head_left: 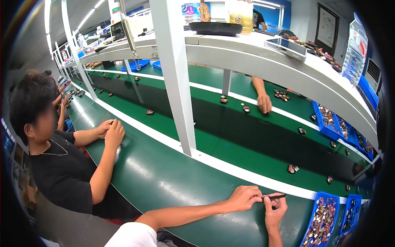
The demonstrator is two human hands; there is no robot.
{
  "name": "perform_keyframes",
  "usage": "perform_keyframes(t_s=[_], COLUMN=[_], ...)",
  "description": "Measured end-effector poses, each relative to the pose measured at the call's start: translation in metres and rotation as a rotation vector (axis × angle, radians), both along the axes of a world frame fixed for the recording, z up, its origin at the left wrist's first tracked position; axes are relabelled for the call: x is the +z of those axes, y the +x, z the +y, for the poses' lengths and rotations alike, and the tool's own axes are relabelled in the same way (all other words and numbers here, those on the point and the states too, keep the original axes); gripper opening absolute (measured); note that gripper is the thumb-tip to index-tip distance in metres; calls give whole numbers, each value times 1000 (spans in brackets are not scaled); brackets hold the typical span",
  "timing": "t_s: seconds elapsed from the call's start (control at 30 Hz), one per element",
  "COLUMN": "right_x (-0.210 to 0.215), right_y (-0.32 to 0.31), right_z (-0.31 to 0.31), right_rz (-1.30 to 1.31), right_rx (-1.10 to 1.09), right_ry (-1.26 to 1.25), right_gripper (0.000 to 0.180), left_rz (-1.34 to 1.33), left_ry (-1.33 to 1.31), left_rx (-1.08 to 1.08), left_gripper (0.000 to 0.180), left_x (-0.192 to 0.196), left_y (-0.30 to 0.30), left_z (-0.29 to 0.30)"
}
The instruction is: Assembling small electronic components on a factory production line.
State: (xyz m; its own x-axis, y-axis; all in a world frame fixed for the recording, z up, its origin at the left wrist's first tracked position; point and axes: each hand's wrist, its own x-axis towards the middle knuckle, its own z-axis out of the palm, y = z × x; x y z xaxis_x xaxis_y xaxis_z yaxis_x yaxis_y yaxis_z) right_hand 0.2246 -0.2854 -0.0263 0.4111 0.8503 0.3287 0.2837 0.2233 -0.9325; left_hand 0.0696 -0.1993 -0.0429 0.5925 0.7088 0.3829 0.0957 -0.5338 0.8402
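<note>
Green counter (164, 181): work surface, beneath both forearms.
Slim black piece (278, 197): one, raised above the counter, between the two hands; exact kind too small to tell.
Left hand (245, 198): fingers curled narrow, pinching the piece's left end.
Right hand (275, 212): thumb and fingers closed around it.
Blue tray (328, 194): right of the hands, filled with mixed small parts.
Conveyor belt (247, 156): dark green, scattered with small black-and-pink clusters (293, 168).
Progress: piece in hand, not set down, apparently unfinished; many tray parts seemingly left.
</note>
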Motion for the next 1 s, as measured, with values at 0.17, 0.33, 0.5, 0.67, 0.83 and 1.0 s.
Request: perform_keyframes(t_s=[0.17, 0.33, 0.5, 0.67, 0.83, 1.0], right_x=[3, -3, -12, -19, -24, -12], right_y=[6, 9, 12, 14, 18, 8], right_z=[-4, -3, 3, 4, -5, -9], right_rz=[13, -3, 43, 92, 125, 93], right_rx=[1, -17, -4, -15, -29, -26], right_ry=[-51, -61, -38, -54, -76, -53], right_gripper=[17, 16, 16, 16, 20, 20], left_rz=[22, -19, -20, -44, -45, -35], left_ry=[-21, -58, -61, -12, -44, -76], left_rx=[9, 34, 16, 46, 24, -8], left_gripper=[14, 14, 13, 13, 14, 13], left_x=[9, 4, 3, 3, -4, 4], left_y=[-1, 5, 2, 0, 3, 2], left_z=[-3, -2, 2, 4, -4, -11])
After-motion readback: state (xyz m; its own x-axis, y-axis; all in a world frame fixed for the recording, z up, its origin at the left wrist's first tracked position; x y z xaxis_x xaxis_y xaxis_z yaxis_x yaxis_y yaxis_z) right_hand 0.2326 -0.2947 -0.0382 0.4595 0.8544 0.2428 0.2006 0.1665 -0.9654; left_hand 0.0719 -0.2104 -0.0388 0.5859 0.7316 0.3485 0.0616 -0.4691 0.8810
